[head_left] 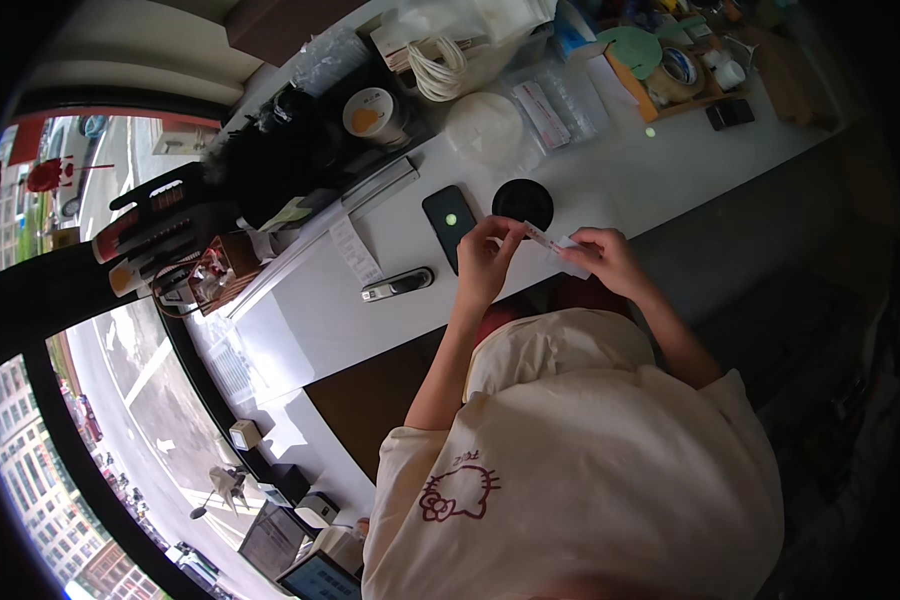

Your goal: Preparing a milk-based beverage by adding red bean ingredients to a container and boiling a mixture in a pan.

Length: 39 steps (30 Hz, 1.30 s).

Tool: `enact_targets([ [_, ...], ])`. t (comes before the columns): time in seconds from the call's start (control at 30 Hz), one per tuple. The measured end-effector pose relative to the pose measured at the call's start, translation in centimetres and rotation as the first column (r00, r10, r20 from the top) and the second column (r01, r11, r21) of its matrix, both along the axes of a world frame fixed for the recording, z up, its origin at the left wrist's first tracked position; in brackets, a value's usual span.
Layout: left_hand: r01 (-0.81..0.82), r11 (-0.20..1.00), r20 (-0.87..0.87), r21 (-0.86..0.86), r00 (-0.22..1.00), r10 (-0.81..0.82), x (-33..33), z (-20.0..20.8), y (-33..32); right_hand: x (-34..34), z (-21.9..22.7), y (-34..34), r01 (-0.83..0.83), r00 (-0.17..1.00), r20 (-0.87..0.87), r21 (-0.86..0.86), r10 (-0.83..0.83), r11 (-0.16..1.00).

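Observation:
Over the front edge of the white table [630, 190], my left hand [483, 265] pinches one end of a small white paper-like strip with red marks [540, 236]. My right hand [612, 262] has its fingers closed on the strip's other end, where a whitish, see-through piece [574, 264] hangs below. Whether the strip and that piece are one packet I cannot tell. Just beyond the fingers lies a round black lid-like disc [523, 203]. A dark phone [448, 222] rests left of it, beside a black and silver stapler-like tool [398, 284].
A printed paper slip [355, 252] lies left of the phone. Behind are a round whitish disc [484, 125], a clear plastic bag [560, 105], a tub [375, 115] and a coiled white cable [437, 68]. A wooden tray [712, 92] with tape stands far right. Windows border the left.

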<state>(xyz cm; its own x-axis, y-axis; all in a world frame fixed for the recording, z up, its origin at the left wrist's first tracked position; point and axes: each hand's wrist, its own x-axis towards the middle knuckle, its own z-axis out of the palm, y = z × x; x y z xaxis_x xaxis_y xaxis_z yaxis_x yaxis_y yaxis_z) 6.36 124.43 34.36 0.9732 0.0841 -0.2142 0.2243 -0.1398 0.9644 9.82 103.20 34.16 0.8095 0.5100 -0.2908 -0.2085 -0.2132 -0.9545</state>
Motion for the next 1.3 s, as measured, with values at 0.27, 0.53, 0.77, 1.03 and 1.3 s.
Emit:
enact_targets([
  [0.27,-0.308,0.841,0.215,0.446,0.948,0.233,2.7,-2.7,-1.8,2.2,-4.4,0.7,0.006,0.994,-0.104,-0.051,-0.012,0.999],
  [0.53,-0.369,0.828,0.466,0.423,0.872,0.151,2.6,-3.7,-2.4,1.2,-5.3,-0.9,0.031,0.934,-0.354,-0.055,-0.048,0.998],
  [0.77,-0.302,0.806,0.508,0.510,0.861,0.001,2.7,-5.2,-3.4,-1.4,-9.8,-5.6,0.099,0.899,-0.425,-0.032,-0.103,0.995],
  [1.03,-0.309,0.709,0.506,0.634,0.859,-0.078,2.4,-6.0,-3.0,0.5,-10.5,-11.4,-0.040,0.992,-0.124,-0.310,0.001,0.950],
  [1.3,-0.437,0.649,0.595,0.622,0.803,-0.029,0.7,-10.5,-4.0,13.0,-4.7,-10.9,0.376,0.903,0.300,-0.209,-0.307,0.903],
])
